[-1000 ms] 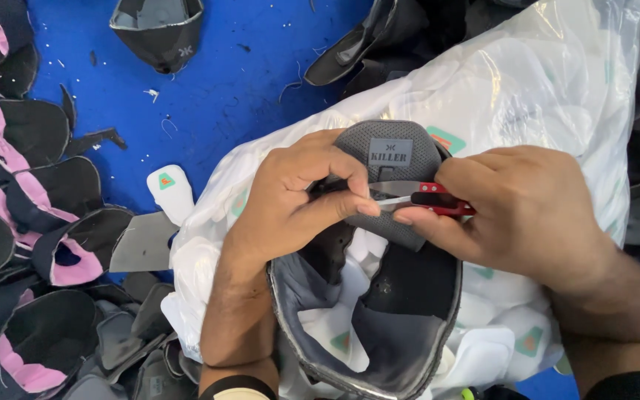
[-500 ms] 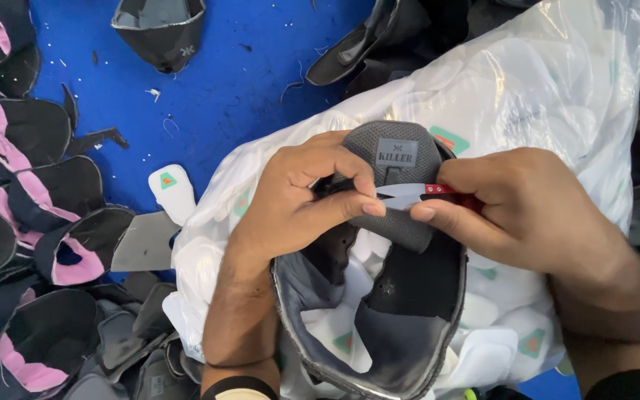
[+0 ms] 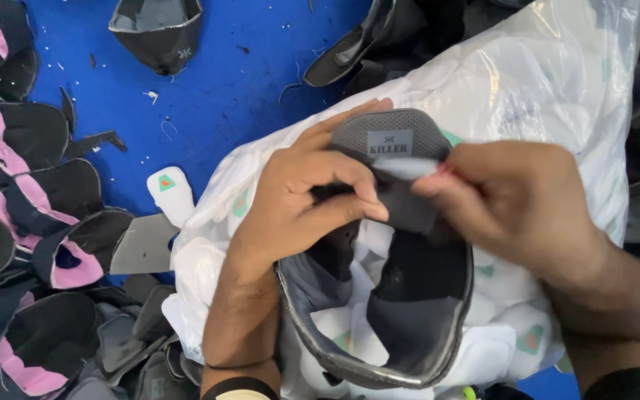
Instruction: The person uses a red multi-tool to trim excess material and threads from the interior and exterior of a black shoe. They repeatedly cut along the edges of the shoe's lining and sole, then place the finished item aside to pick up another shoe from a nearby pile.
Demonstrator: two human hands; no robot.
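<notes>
My left hand (image 3: 298,200) pinches the edge of the tongue of a grey and black shoe upper (image 3: 409,311), which rests opening-up on a bag of insoles. The tongue's top (image 3: 390,126) carries a small grey label. My right hand (image 3: 512,200), blurred, is shut on small snips (image 3: 409,169) with a red handle. Their pale blade lies across the tongue just below the label, close to my left fingertips. Most of the snips are hidden inside my fist.
A clear plastic bag (image 3: 550,81) full of white insoles lies under the upper on a blue table (image 3: 224,81). Several black and pink uppers (image 3: 31,192) are piled at the left. One white insole (image 3: 170,191) lies loose. Another dark upper (image 3: 158,33) sits at the top.
My right hand has slid left with the snips, closer to my left fingers, and now covers most of the red handle. My left hand keeps its pinch on the tongue.
</notes>
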